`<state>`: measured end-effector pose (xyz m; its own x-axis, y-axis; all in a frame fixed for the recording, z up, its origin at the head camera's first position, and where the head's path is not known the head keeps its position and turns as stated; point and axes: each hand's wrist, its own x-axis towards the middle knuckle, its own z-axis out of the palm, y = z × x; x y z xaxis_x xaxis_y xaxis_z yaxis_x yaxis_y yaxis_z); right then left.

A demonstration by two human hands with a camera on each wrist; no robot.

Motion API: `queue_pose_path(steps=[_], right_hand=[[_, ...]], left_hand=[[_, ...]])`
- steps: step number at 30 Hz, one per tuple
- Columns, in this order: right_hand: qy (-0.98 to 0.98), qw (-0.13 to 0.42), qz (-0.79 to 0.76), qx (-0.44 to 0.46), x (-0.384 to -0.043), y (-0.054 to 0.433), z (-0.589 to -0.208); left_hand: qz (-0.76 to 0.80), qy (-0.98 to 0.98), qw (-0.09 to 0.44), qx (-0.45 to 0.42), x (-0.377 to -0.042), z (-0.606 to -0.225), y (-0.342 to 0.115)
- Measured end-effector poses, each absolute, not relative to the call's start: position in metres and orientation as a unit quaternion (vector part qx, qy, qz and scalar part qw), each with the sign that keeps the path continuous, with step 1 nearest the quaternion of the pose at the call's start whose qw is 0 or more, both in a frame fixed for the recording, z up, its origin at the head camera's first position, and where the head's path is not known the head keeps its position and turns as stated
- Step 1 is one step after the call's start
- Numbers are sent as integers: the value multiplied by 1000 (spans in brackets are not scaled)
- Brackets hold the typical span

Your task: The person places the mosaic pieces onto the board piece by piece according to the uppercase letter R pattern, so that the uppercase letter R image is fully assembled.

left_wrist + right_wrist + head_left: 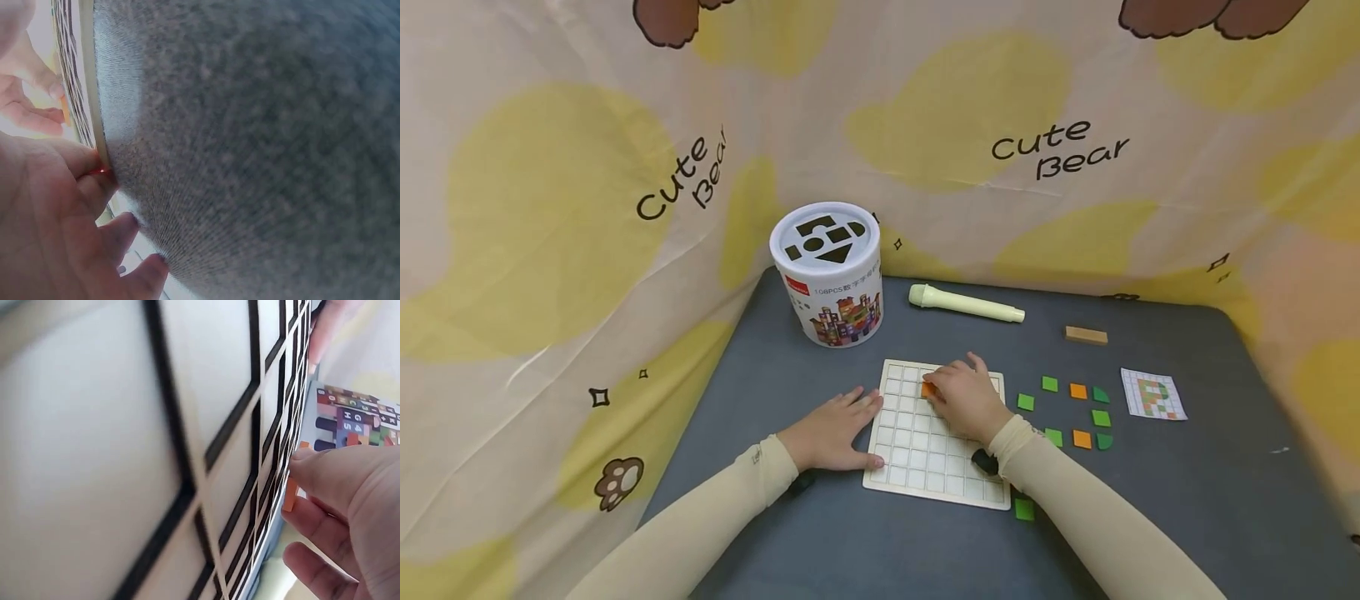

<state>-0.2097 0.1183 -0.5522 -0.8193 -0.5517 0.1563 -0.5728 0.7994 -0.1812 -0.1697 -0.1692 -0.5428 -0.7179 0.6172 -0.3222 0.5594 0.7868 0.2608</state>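
- Nearest us on the surface [820,550], a lone green tile [1024,510] lies by the board's near right corner, just beside the right sleeve [1075,508]; we judge that a sweep of that forearm could knock it away.
- We find the left hand [835,433] released, fingers spread along the left edge of the gridded board [917,479]; should it push unevenly, the board could slide or turn.
- We record the right hand [966,400] pinching an orange tile [928,390] between thumb and fingers, at the board's far part, left of its middle.
- Whether that tile sits fully in a cell, we cannot tell; a skewed release could leave it across a grid line.
- Right of the board we note loose green, orange and rounded dark-green tiles [1103,442]; the cuff is close enough to disturb the nearest.
- Beyond them lie a printed card [1153,395] and a wooden block [1086,335].
- Farthest back, we see a pale stick [966,303] and an upright tub [831,287].
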Motion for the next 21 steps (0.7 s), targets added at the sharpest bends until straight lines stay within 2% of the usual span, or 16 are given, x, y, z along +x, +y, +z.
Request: queue_pose_path(steps=[21], right_hand=[[-951,30,96,293,-212,110,-548]], left_hand=[[60,924,201,320,-172,-540,-167]])
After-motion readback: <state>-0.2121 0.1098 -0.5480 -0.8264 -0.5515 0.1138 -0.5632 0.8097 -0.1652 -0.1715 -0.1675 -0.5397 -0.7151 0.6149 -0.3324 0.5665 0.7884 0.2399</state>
